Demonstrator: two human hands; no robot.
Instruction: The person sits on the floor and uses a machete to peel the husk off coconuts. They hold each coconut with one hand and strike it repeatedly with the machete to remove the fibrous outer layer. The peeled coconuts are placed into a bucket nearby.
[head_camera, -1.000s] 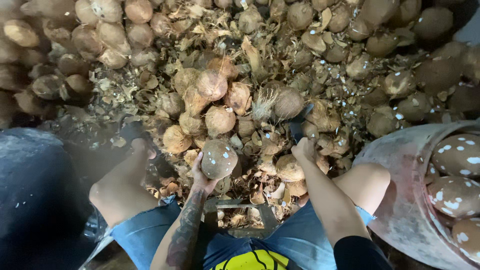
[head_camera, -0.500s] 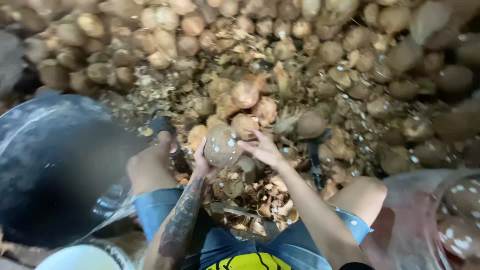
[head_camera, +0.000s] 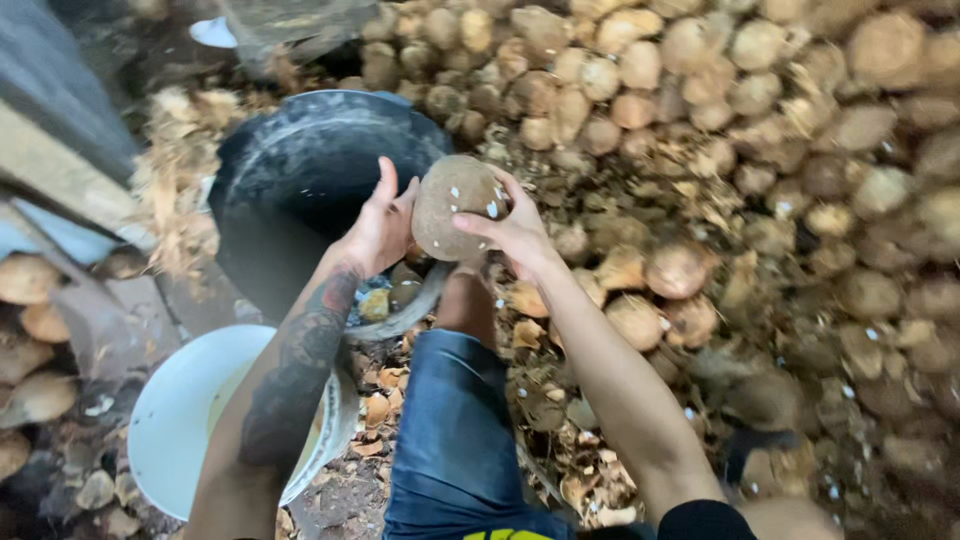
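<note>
- The person's left hand (head_camera: 378, 225) presses flat against the left side of a round, brown, partly peeled coconut (head_camera: 455, 205), thumb raised and fingers spread along the shell.
- The right hand (head_camera: 510, 228) cups the same coconut from the right, fingers wrapped over its near and top face; both hands are clamped on it together.
- The coconut is held in the air at the right rim of a large round black tub (head_camera: 290, 180), above the person's knee in blue denim (head_camera: 455, 430).
- The left forearm carries a dark tattoo (head_camera: 300, 370).
- A white plastic bucket (head_camera: 185, 420) stands near and left, just below the black tub and partly behind the left forearm.
- A broad heap of brown husked coconuts (head_camera: 720, 110) fills the far and right ground.
- Torn husk fragments and shell chips (head_camera: 560, 400) lie on the floor between the knee and the heap.
- More coconuts (head_camera: 30, 300) sit at the left edge, beside a grey board (head_camera: 60, 120).
</note>
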